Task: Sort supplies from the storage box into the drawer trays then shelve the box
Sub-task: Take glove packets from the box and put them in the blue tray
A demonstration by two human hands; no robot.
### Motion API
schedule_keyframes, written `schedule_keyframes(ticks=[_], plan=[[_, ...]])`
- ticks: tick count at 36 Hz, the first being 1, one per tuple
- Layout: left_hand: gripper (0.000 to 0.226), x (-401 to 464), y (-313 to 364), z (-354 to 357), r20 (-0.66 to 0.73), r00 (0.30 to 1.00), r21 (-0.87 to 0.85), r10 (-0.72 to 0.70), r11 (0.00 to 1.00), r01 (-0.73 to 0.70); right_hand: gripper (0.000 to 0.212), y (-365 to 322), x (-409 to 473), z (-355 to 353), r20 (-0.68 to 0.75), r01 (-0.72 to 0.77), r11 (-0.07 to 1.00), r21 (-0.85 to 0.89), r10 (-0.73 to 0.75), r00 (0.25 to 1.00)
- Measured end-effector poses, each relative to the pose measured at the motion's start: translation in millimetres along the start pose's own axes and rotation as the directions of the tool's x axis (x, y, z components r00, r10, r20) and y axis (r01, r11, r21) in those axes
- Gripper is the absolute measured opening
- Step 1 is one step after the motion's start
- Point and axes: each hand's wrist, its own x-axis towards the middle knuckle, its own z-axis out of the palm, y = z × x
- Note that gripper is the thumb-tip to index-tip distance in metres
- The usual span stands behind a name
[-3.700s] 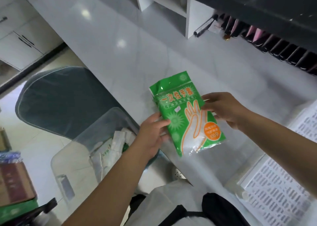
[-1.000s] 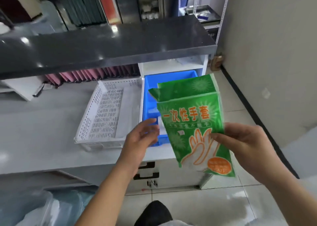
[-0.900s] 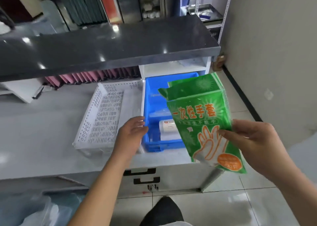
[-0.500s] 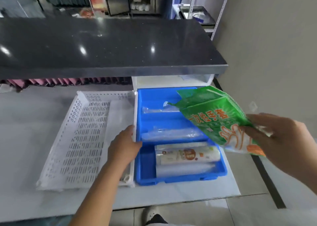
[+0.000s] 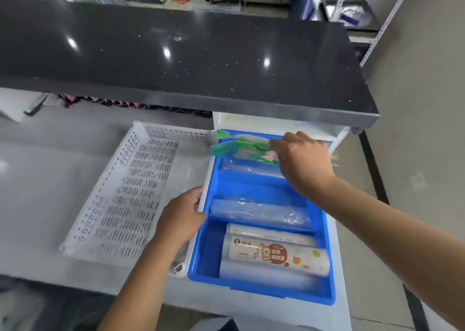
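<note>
Head view: right hand (image 5: 303, 162) pinches the green glove packets (image 5: 245, 150) over the blue tray's (image 5: 261, 286) 12 o'clock compartment, long axis 9-to-3, top edge toward 9. Left hand (image 5: 180, 217) grips the blue tray's 9 o'clock rim on the bench (image 5: 42, 179).

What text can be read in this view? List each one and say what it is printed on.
"加厚保鲜膜": on the printed roll in the blue tray's nearest compartment; the last character is uncertain.
Small logo and fine print on that roll: too small to read.
Green packets held by the right hand: print is motion-blurred, unreadable.
</note>
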Motion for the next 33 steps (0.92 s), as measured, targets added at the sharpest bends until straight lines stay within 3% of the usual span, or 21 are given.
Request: schedule_keyframes(ticks=[9,12,17,21,25,28,33], plan=[[0.068,-8,7,9,-0.073,0.991,0.058,-0.108,0.992,0.112,0.035,-3,38,44,0.295,0.124,0.992,0.001,-0.119,0.948],[0.067,-9,9,11,-0.088,0.988,0.091,-0.128,0.987,0.136,0.036,5,48,39,0.353,0.100,0.994,0.052,-0.112,0.929],[0.067,-11,12,10,-0.106,0.984,0.104,-0.141,0.983,0.152,0.047,20,68,38,0.289,0.008,0.988,0.154,-0.052,0.956],[0.065,-12,12,9,-0.111,0.984,0.115,-0.141,0.981,0.153,0.069,16,54,51,0.302,-0.036,0.994,0.104,0.003,0.953],[0.066,-13,10,8,-0.102,0.988,0.099,-0.115,0.987,0.125,0.069,5,27,77,0.297,-0.010,0.981,0.195,-0.049,0.954],[0.064,-13,9,8,-0.098,0.991,0.111,-0.092,0.988,0.103,0.074,8,22,89,0.366,-0.107,0.968,0.226,0.017,0.930],[0.064,-13,5,6,-0.085,0.994,0.110,-0.067,0.991,0.076,0.074,10,20,97,0.364,-0.128,0.970,0.205,0.046,0.930]])
